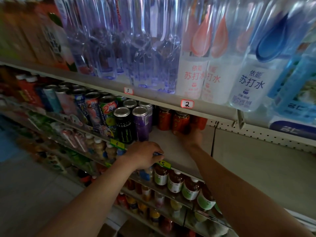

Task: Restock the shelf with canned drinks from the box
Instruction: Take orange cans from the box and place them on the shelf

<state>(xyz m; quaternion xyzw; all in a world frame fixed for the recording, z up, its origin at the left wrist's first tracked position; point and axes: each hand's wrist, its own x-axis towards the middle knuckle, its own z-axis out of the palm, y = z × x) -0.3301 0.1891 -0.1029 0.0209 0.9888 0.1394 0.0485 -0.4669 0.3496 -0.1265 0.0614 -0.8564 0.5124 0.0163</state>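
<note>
Head view: the right hand [189, 135] reaches deep onto the shelf [171, 147], fingers apparently curled round an orange can [180, 123] set just beside another orange can [164, 119] at the back, though shadow blurs the grip. The left hand [143, 156] rests on the shelf's front edge, fingers curled over it. Placement is judged under way; next comes releasing the can upright and fetching another from the box, which is not in view.
</note>
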